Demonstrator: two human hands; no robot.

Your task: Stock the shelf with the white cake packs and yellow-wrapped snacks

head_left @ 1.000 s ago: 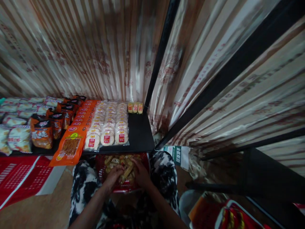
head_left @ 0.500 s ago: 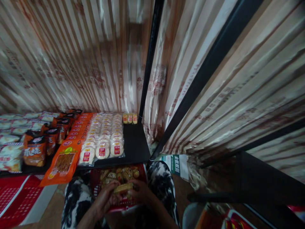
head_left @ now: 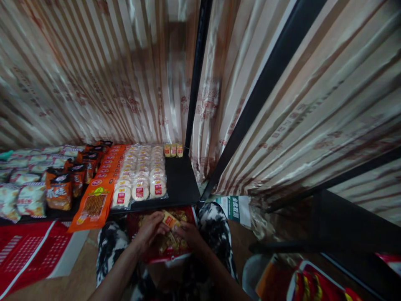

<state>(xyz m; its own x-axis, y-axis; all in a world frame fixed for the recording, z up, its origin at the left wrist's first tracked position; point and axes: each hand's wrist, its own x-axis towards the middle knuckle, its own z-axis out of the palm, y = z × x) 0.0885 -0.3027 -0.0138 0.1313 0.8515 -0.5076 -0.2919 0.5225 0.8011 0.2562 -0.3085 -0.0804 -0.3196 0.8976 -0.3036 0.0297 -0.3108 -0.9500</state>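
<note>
Left hand [head_left: 150,228]: fingers pinched on the left end of a small wrapped packet [head_left: 171,221]. Packet sits between the two hands, above an open red bag [head_left: 167,256] at the lap. Oblong, pale yellow wrapper, orange-red label facing up; tilted, right end lower. Right hand [head_left: 191,235]: closed on the packet's right end, so both hands are clamped on the one piece. Below them, more gold-wrapped packets [head_left: 171,242] heaped loose in the bag.

Against half a second ago: left hand and packet now over the bag's far part, where they were over its near part; packet then lay nearly level with a plain yellow side showing, now slanted with the label in view. Three similar packets [head_left: 173,150] on the black shelf [head_left: 181,179], beyond the hands, unchanged.

Hard to make out: left thumb against the packet, dim; label print too blurred to read; packet's ends covered by the fingers; heap partly hidden by both hands. Far right of the right hand, red packages [head_left: 308,284] cut off at the lower edge.
</note>
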